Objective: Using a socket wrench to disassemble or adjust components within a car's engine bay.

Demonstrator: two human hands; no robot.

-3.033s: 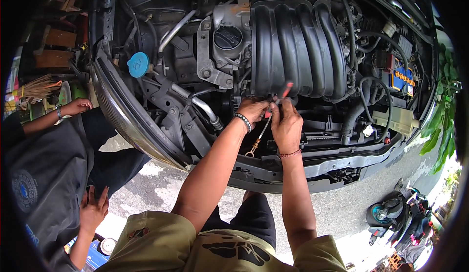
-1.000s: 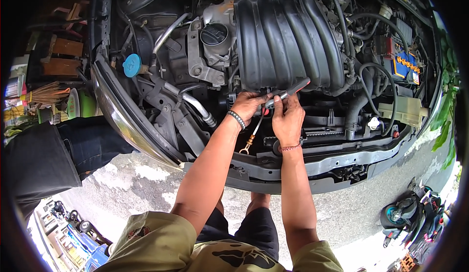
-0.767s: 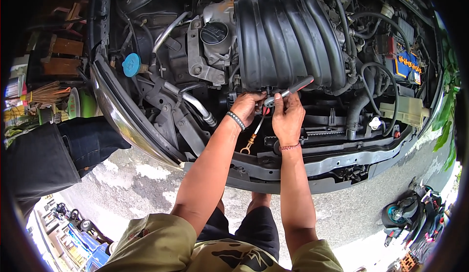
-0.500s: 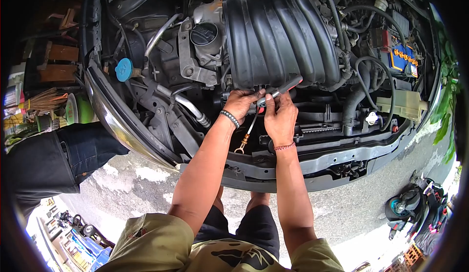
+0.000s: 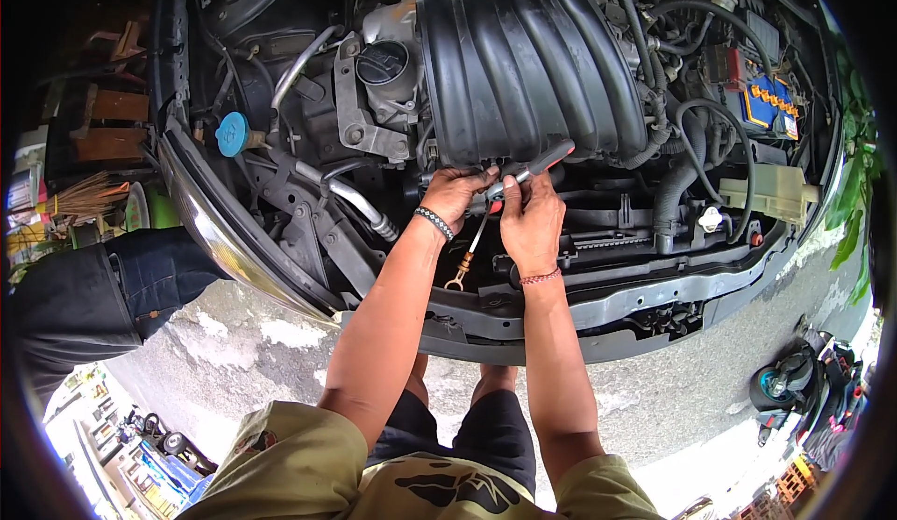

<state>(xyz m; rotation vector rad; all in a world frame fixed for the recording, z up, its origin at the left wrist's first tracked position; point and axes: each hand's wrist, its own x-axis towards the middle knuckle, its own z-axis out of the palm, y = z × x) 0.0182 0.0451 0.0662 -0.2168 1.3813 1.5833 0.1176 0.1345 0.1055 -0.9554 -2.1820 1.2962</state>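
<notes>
My right hand (image 5: 531, 228) is closed on a ratchet wrench (image 5: 553, 156) with a grey and red handle, which points up and to the right over the front edge of the black ribbed intake manifold (image 5: 523, 62). Just left of the wrench's head, my left hand (image 5: 450, 193) has its fingers drawn together at the manifold's lower edge. Whatever lies in those fingertips is hidden. Between my wrists an oil dipstick (image 5: 464, 266) with a yellowish forked-looking end slants down. Left of the manifold sits a round black oil filler cap (image 5: 381, 63).
A blue reservoir cap (image 5: 232, 134) stands at the left, beside the headlight (image 5: 220, 230). A battery (image 5: 771, 104) with orange caps is at the far right, above a pale plastic tank (image 5: 771, 198). The metal front crossmember (image 5: 598, 319) runs below my hands. Another person's dark-clothed leg (image 5: 168, 277) shows at left.
Both hands and the ratchet wrench hold nearly the same pose. The whole view has shifted slightly, and the other person's leg at left has moved a little.
</notes>
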